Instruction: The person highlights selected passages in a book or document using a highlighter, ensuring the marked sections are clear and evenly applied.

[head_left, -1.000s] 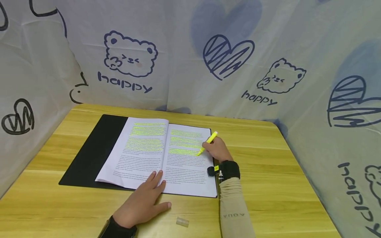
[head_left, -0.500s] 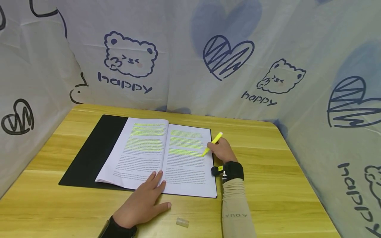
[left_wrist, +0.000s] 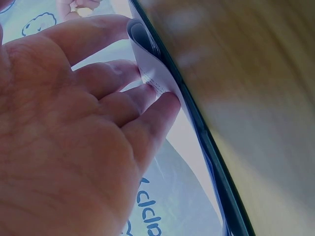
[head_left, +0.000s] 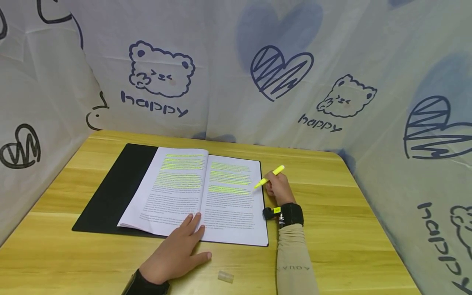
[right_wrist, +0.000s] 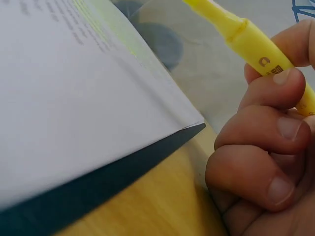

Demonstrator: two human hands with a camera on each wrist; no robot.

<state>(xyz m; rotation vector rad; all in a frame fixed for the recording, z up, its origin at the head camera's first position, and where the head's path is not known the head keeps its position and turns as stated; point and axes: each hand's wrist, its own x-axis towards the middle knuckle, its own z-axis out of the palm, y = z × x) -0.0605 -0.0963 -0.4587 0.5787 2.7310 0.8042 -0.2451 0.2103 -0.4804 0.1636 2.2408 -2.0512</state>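
Observation:
An open booklet of printed pages point(head_left: 228, 221) lies in a black folder point(head_left: 107, 192), with yellow-marked lines on the upper part of both pages. My right hand point(head_left: 280, 188) pinches a yellow highlighter point(head_left: 271, 175) at the right page's edge, its tip pointing down and left near the end of the marked lines. In the right wrist view the highlighter point(right_wrist: 261, 54) is uncapped, its barrel between thumb and curled fingers. My left hand point(head_left: 177, 252) rests with spread, straight fingers on the booklet's lower edge by the fold; its fingers point(left_wrist: 152, 123) touch the paper in the left wrist view.
A small translucent cap point(head_left: 225, 277) lies on the wooden table point(head_left: 339, 229) near the front, right of my left thumb. A white curtain point(head_left: 228, 73) with bear and heart drawings stands behind the table and along both sides.
My right hand has moved right along the line with the highlighter, and the tip now sits slightly higher, near the page's right edge. The left hand has stayed in place.

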